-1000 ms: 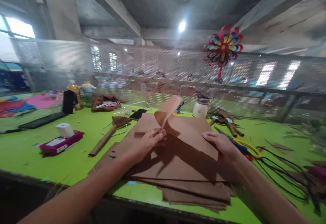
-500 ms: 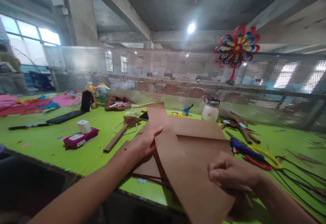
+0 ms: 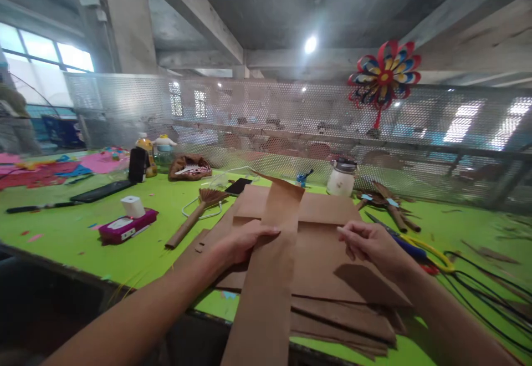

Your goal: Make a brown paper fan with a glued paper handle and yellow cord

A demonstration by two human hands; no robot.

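My left hand (image 3: 245,242) is closed on a long strip of brown kraft paper (image 3: 270,277), thumb on top and fingers behind. The strip's top end leans back and curls, while its lower end runs past the bottom of the view. Apart from the strip, to its right, my right hand (image 3: 368,244) hovers with its fingers curled and thumb and forefinger together; I see nothing in it. Its shadow falls on a stack of brown paper sheets (image 3: 320,280), which lies beneath both hands. More folded brown paper (image 3: 344,324) sticks out at the near edge.
Blue-handled scissors (image 3: 409,244) and dark cords (image 3: 477,294) lie at the right. A pleated brown paper piece with a rolled stem (image 3: 187,224), a purple pack (image 3: 128,226) and a phone (image 3: 238,186) lie leftward. A lidded jug (image 3: 341,177) stands behind by the perforated screen (image 3: 266,116).
The strip has swung from a rightward slant to nearly straight, uncovering sheets on the right. My right hand has risen and moved away from it. My left hand keeps its grip.
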